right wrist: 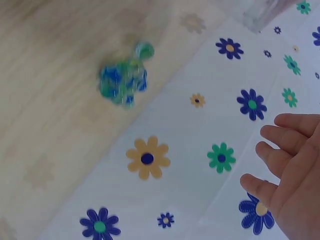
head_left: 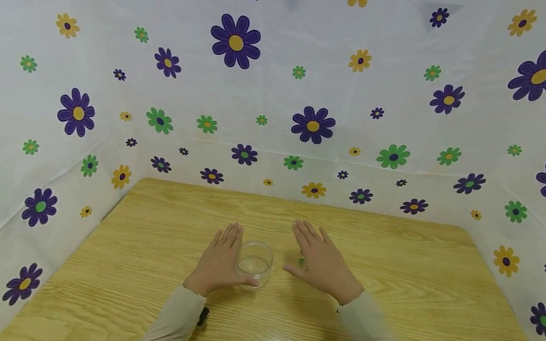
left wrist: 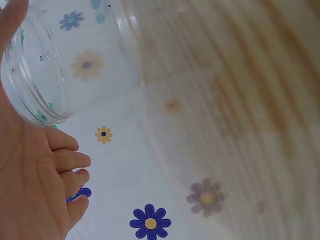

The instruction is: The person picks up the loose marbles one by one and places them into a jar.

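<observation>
A clear, round jar (head_left: 254, 272) stands on the table, its mouth facing up. My left hand (head_left: 220, 260) is at the jar's left side, fingers straight and thumb stretched across its front. The left wrist view shows the jar's ridged rim (left wrist: 37, 70) close to the thumb and palm. To the right of the jar, my right hand (head_left: 321, 262) is held with fingers extended and thumb spread, holding nothing. Beside that hand lies a cluster of shiny green and blue marble-like pieces (right wrist: 122, 82), mostly hidden behind it in the head view.
The wooden table (head_left: 178, 211) has a bright light reflection near its front. White flower-printed cloth (head_left: 269, 90) rises along the back and both sides. A dark band (head_left: 202, 316) shows at the left sleeve.
</observation>
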Tool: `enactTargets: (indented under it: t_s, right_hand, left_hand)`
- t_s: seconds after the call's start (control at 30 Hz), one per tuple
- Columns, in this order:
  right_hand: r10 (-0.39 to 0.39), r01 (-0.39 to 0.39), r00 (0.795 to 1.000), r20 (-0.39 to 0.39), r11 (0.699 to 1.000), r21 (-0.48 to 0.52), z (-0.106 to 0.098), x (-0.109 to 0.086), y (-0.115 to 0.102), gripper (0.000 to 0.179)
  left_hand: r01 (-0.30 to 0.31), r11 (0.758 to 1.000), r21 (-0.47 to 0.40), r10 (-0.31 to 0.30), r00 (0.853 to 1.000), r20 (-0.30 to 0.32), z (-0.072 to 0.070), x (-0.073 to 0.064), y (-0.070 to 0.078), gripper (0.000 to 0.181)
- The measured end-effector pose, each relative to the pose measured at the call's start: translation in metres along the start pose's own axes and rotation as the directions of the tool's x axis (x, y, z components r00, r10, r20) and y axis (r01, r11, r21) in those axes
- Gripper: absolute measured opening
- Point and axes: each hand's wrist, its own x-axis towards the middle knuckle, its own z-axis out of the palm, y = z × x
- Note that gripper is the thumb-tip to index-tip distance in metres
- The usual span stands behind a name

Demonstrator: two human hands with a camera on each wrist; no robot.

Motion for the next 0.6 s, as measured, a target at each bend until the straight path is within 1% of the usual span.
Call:
enactTargets:
  t_s: [0.17, 0.3, 0.4, 0.5, 0.6]
  right_hand:
    - [-0.038, 0.037, 0.998, -0.053, 0.999, -0.025, -0.018, -0.009, 0.015, 0.087]
    - [-0.095, 0.088, 0.989, -0.115, 0.994, -0.06, -0.025, -0.014, 0.026, 0.084]
    - [-0.147, 0.136, 0.978, -0.146, 0.987, -0.087, -0.025, -0.016, 0.036, 0.08]
    - [-0.215, 0.199, 0.958, -0.19, 0.975, -0.103, -0.024, -0.018, 0.046, 0.072]
    - [-0.293, 0.273, 0.922, -0.254, 0.956, -0.111, -0.021, -0.021, 0.055, 0.061]
  left_hand:
    - [0.002, 1.0, 0.01, -0.002, 1.0, 0.005, 0.001, 0.0, -0.001, 0.128]
    - [0.0, 1.0, 0.019, 0.0, 1.0, 0.006, 0.002, -0.001, -0.001, 0.127]
    - [-0.002, 1.0, 0.025, 0.002, 1.0, 0.01, 0.001, -0.001, -0.001, 0.127]
    - [-0.006, 1.0, 0.024, 0.005, 1.0, 0.013, 0.0, -0.001, 0.0, 0.127]
    - [-0.006, 1.0, 0.018, 0.006, 1.0, 0.013, -0.001, -0.001, 0.0, 0.127]
